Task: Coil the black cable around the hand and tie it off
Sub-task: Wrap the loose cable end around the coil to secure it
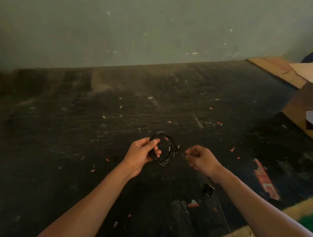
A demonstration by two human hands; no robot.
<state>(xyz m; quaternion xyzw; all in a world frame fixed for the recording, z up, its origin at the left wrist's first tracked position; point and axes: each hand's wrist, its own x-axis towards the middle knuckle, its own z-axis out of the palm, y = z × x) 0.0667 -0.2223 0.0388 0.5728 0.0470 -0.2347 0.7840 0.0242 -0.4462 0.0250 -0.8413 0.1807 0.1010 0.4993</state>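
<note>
Head view: left hand [141, 154] has its grip closed on the black cable [163, 149], held as a round coil above the dark bench [75, 130] so the loops stay stacked. Right hand [201, 159] sits near, fingers pinched, prob. on the loose tail; can't tell for sure w/ the blur.

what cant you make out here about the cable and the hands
- Head view: what the right hand pinches; motion blur hides any cable end.
- Black cable: whether the coil is tied; too small.
- Left hand: its fingers cover part of the coil.
- Small dark object below the right wrist: too blurred to identify.
</note>
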